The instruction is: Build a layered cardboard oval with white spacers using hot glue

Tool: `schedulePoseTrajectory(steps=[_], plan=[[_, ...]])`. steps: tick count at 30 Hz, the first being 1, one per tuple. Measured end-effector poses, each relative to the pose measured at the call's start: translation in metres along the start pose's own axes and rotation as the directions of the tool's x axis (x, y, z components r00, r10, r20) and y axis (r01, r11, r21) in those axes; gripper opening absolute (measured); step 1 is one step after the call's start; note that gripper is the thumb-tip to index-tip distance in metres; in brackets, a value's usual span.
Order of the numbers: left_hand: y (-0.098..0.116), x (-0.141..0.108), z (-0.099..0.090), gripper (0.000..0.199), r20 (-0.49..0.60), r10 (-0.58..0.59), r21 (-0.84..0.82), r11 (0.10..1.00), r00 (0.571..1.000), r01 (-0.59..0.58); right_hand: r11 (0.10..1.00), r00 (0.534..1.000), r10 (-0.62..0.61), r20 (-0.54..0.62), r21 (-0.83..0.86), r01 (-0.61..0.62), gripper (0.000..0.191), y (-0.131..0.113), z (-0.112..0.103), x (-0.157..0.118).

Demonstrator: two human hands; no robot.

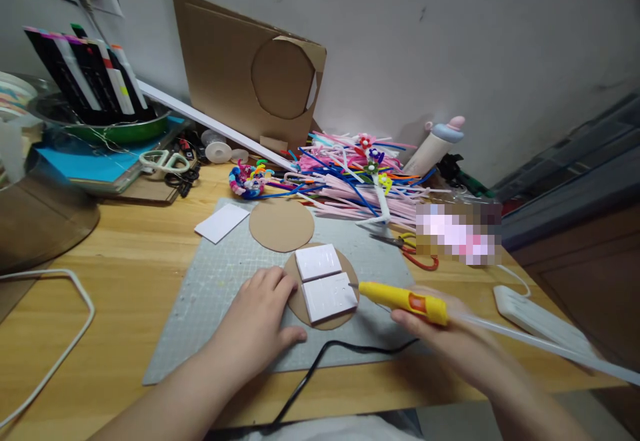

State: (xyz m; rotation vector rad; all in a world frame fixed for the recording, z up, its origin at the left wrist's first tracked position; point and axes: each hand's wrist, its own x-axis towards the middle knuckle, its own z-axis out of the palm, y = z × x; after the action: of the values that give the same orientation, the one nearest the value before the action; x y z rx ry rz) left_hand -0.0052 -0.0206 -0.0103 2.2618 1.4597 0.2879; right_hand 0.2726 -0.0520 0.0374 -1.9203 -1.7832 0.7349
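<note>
- Glue gun (393,295), yellow, is lying within the fingers of the right hand (447,334), which are gripping its body with the thumb on the near side.
- Its metal nozzle is pointing left and is reaching the right end of the front white block (327,299); the view is not showing clearly whether the tip is touching.
- A clear glue stick (530,339) is projecting from the rear end, extending above the right forearm.
- The front white block and the rear white block (317,262) are lying close together on a cardboard disc (351,261), between the two hands.
- Fingers of the left hand (263,307) are standing open, slightly bent; the fingertips are resting at the disc's left rim, and the thumb is spreading apart toward the right.
- The disc is resting on a grey cutting mat (195,314), which is covering part of the wooden surface (140,261).
- A second disc (281,225) is lying just behind.
- A black cable (320,355) is running across the mat's near edge.
</note>
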Motion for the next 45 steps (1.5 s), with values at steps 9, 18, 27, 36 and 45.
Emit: schedulePoseTrajectory(steps=[9,18,27,36,45], plan=[[0.0,-0.001,0.001,0.052,-0.006,0.001,-0.011,1.0,1.0,-0.001,0.935,0.932,0.35,-0.096,0.094,-0.341,0.047,0.033,0.024,-0.019],[0.001,-0.001,-0.001,0.052,-0.005,0.004,-0.012,1.0,1.0,-0.005,0.934,0.923,0.355,-0.145,0.102,-0.343,0.035,0.029,0.031,-0.017],[0.0,0.0,0.001,0.051,-0.003,-0.004,-0.016,1.0,1.0,0.004,0.941,0.933,0.332,-0.139,0.12,-0.317,0.034,0.029,0.03,-0.02],[0.0,-0.001,0.001,0.053,-0.003,0.004,-0.004,1.0,1.0,-0.004,0.932,0.925,0.354,-0.134,0.128,-0.338,0.038,0.028,0.033,-0.021],[0.0,-0.002,0.0,0.052,-0.007,0.005,0.001,1.0,1.0,-0.005,0.958,0.95,0.264,-0.166,0.161,-0.238,0.028,0.024,0.034,-0.019]])
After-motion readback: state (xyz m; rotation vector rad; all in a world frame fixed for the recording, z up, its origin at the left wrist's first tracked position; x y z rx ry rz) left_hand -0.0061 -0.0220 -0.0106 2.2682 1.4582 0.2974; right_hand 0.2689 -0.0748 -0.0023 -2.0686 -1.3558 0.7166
